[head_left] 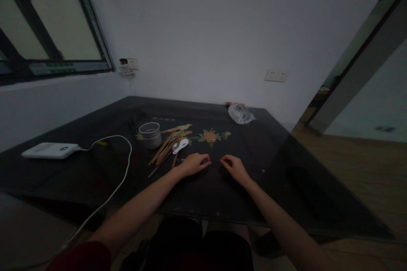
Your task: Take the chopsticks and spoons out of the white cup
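My left hand [195, 164] rests on the dark table with its fingers curled in toward the thumb, and I see nothing in it. Facing it across a small gap, my right hand [234, 167] is also closed, its fingertips together and nothing visible between them. Just left of my left hand lies a loose pile of brown chopsticks [158, 153]. A white soup spoon [181, 146] and a metal spoon [174, 147] lie among them. Behind the pile's left side stands a greyish, see-through cylindrical cup [150, 136], upright. The hands touch none of these things.
The black table [203, 197] has a painted flower and bird. A white device [51, 150] with a white cable [129, 156] lies at left. A crumpled clear plastic bag [241, 114] sits at the back edge. A dark flat object [313, 192] lies at right.
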The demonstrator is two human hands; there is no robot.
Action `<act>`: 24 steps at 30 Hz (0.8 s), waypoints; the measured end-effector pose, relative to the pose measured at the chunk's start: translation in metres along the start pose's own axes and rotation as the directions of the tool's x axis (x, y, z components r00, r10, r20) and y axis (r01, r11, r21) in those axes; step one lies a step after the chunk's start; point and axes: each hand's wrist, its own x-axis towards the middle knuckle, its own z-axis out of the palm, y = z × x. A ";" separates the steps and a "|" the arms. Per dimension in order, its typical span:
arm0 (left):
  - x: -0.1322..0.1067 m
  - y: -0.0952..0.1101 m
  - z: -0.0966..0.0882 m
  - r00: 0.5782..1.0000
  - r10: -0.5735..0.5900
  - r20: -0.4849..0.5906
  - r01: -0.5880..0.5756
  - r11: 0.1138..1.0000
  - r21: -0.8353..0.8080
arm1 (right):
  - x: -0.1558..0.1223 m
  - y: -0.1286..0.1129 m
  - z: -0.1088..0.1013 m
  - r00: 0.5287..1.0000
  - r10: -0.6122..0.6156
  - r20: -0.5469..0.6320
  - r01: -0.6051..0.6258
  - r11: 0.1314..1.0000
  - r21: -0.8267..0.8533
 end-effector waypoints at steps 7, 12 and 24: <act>-0.001 0.000 0.003 1.000 0.031 -0.007 -0.030 0.999 0.016 | 0.005 -0.008 -0.007 0.982 -0.065 0.180 0.105 0.969 -0.223; -0.002 0.004 0.001 0.998 0.056 0.020 -0.057 0.996 0.067 | 0.003 -0.013 -0.007 0.962 -0.175 0.211 0.231 0.932 -0.278; -0.003 0.008 -0.002 0.997 0.037 0.072 -0.044 0.994 0.103 | 0.001 -0.006 -0.004 0.976 -0.155 0.156 0.194 0.940 -0.282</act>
